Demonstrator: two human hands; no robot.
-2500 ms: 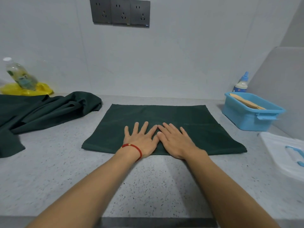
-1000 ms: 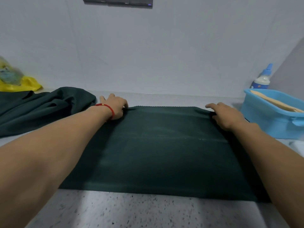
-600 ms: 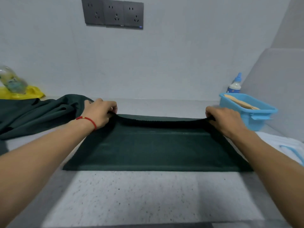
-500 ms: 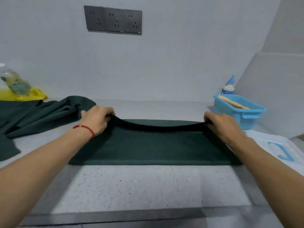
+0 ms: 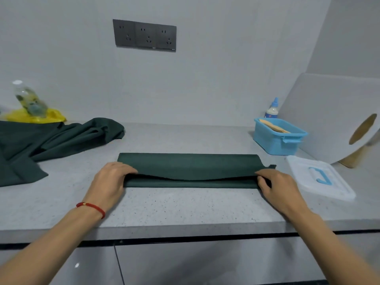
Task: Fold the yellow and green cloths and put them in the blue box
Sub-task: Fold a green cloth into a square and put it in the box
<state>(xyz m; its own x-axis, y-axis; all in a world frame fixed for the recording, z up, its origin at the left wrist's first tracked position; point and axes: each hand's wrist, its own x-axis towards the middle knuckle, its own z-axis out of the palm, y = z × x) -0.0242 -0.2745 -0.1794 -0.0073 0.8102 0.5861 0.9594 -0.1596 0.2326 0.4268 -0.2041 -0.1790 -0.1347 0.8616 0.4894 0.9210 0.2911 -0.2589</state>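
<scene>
folded cloth (image 5: 189, 165) centre of counter (image 5: 185, 206), box (image 5: 277, 138) behind right, loose cloth (image 5: 51, 138) far left

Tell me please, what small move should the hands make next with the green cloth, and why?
Probably lower the held edge and lay it flush on the near edge. Both the left hand and right hand pinch the cloth at its ends, and the top layer sags, not yet flat. The box can wait; the strip is far longer than it.

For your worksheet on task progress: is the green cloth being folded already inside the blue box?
No, the green cloth lies on the counter, pinched by both hands, apart from the blue box.
</scene>
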